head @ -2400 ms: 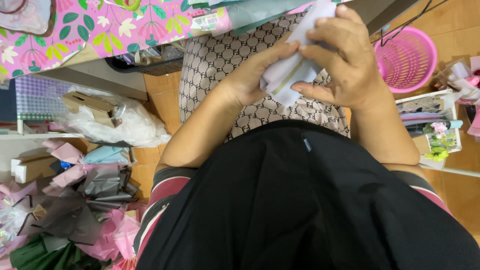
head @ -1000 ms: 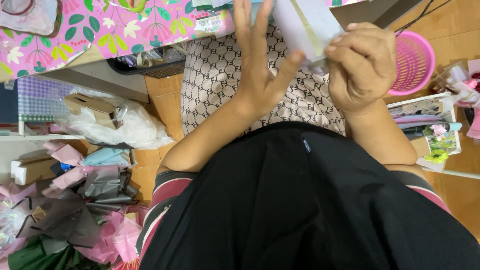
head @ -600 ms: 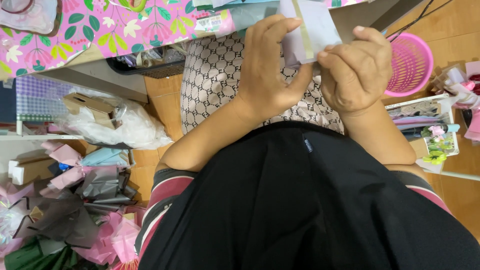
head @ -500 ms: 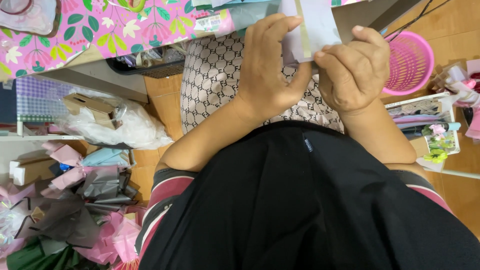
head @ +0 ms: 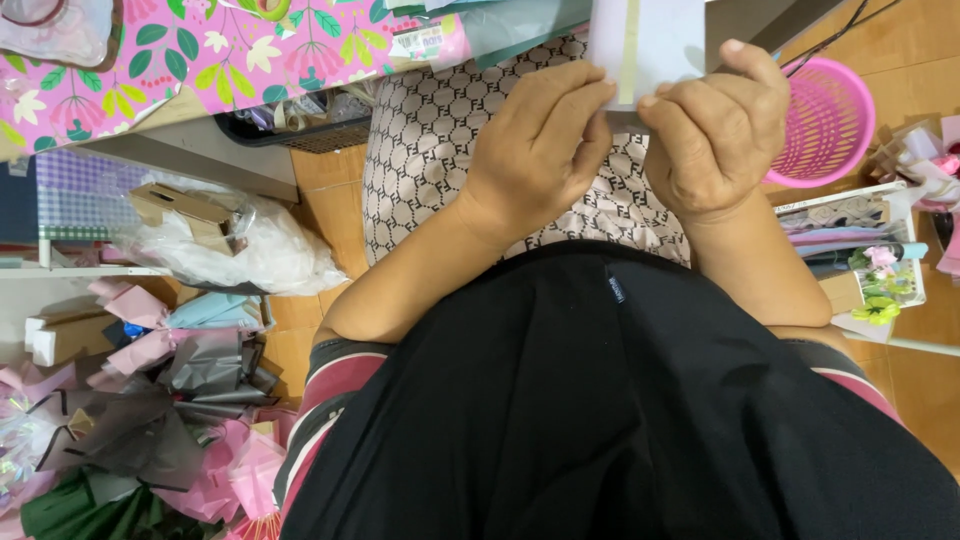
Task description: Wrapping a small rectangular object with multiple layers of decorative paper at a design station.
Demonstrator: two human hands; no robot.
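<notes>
Head view, only one view here. Your left hand and right hand sit side by side at top centre of the frame, both pinching the lower edge of one white folded sheet that runs off the top edge. A pale yellow strip runs down its middle. Fingers of both hands are curled and pressed onto the paper, thumbs behind, knuckles nearly touching.

Versus half a second ago: almost no change, same two-hand hold, right thumb a bit higher on the sheet. A second ago your left hand was spread open and off the paper; now it's closed on it.

Counts: one sheet in hand, two hands on it. One pink mesh basket at upper right, just beside your right hand in frame. One floral pink wrapping sheet across upper left. One clear plastic bag at mid left. One pile of pink, grey and green wrapping paper at lower left, pieces too tangled to count
</notes>
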